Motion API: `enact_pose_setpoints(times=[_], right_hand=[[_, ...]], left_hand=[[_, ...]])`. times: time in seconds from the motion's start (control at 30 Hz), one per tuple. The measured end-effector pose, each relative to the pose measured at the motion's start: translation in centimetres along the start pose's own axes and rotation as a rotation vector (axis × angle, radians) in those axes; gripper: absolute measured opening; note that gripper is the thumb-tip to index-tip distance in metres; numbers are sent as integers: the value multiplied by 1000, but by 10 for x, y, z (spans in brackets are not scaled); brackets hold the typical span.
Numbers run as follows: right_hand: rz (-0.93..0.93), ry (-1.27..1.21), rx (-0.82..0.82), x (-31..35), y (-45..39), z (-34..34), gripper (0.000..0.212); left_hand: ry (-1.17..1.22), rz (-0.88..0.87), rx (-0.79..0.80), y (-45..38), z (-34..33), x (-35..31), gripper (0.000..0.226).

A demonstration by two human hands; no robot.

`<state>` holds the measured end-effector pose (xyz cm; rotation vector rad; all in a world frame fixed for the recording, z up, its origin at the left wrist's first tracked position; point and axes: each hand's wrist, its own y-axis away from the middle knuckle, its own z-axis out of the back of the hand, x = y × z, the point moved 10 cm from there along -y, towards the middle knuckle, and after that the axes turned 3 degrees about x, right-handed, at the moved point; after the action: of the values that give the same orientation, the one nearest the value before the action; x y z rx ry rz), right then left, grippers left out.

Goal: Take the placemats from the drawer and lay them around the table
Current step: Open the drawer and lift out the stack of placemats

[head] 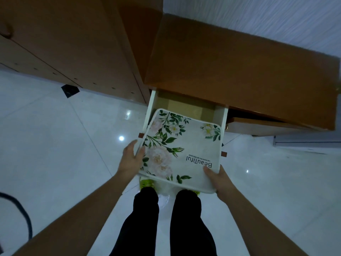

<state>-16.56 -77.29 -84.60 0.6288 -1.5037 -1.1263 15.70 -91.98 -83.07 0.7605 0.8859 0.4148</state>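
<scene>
Held over the open white-walled drawer of the brown wooden cabinet: a stack of pale rectangular placemats printed with green leaves, pink-white flowers and the word "Beautiful". Left hand clamped on the left edge, thumb on top, fingers hidden beneath. Right hand pinching the near right corner, thumb pressed on the print. Probably light and flexible, sagging slightly toward the near edge; smooth faces likely to slide apart. Best gripped at opposite edges, level, above the glossy white tiled floor.
</scene>
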Motion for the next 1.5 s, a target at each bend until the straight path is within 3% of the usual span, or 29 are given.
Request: enact_pose_setpoints(times=[0.07, 0.13, 0.23, 0.37, 0.57, 0.77, 0.87, 1.1, 1.23, 1.5], right_hand=[[29, -7, 5, 4, 1, 0, 57], [48, -14, -5, 7, 2, 0, 44], [70, -19, -29, 5, 5, 3, 44], [135, 37, -56, 3, 17, 8, 45], [231, 82, -108, 15, 57, 15, 48], [322, 143, -119, 56, 117, 19, 40], [353, 164, -115, 77, 148, 18, 47], [465, 196, -157, 137, 234, 1, 42], [517, 156, -156, 155, 276, -14, 42], [544, 62, -128, 163, 325, -22, 45]], left_hand=[[325, 255, 72, -14, -6, 10, 63], [560, 368, 162, -19, -14, 4, 67], [544, 371, 241, -26, -12, -15, 70], [354, 340, 316, -28, -13, -30, 61], [73, 182, 421, 1, -13, -47, 40], [296, 114, 446, 61, -4, -60, 38], [292, 25, 414, 93, 14, -74, 47], [254, -192, 287, 171, 83, -135, 25], [233, -307, 198, 205, 128, -171, 30], [174, -441, 191, 268, 171, -209, 41]])
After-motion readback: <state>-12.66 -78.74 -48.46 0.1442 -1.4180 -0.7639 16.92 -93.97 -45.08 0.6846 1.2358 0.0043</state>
